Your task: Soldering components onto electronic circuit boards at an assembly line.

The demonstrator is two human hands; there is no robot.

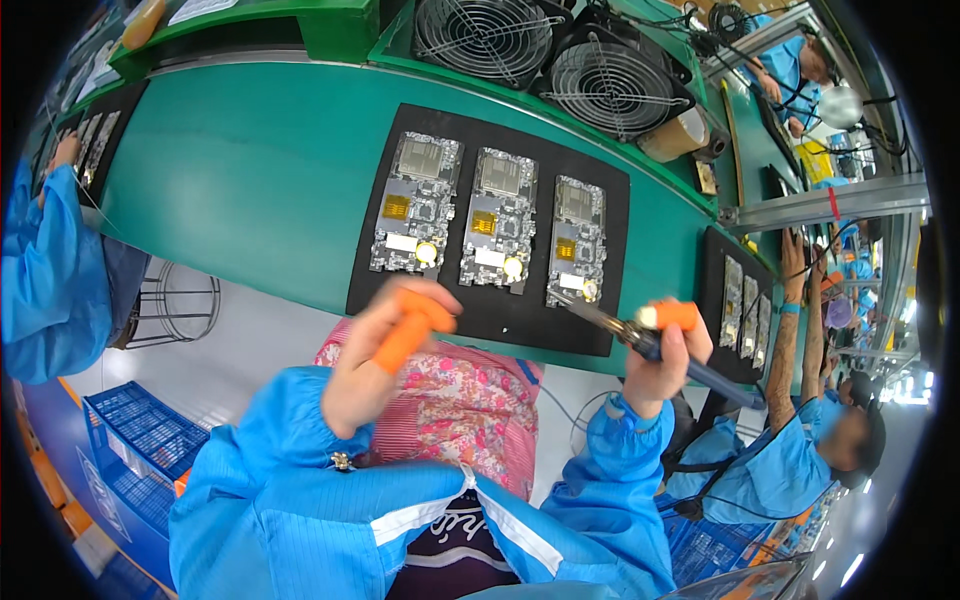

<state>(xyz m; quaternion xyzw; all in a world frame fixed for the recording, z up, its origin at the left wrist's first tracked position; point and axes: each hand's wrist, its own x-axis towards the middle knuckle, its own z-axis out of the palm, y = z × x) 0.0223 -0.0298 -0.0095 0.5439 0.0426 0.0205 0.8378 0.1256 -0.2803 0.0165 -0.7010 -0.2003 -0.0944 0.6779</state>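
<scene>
Black mat (530,315) w/ PCBs (500,200); fans (600,88) bhd, L hand (365,365) blocking pt edge

The tabletop (240,170) is green; the mat (500,308) along its near edge, black. Circuit boards (503,212) on the mat are grey with amber squares (483,222). Finger covers (402,342) are orange; sleeves (265,430), bright blue; lap cloth (460,400), pink floral.

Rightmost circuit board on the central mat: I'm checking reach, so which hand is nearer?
Right. In the picture, the right hand, gripping a pen-like tool, is just below right of the board; the left hand is farther, below left.
</scene>
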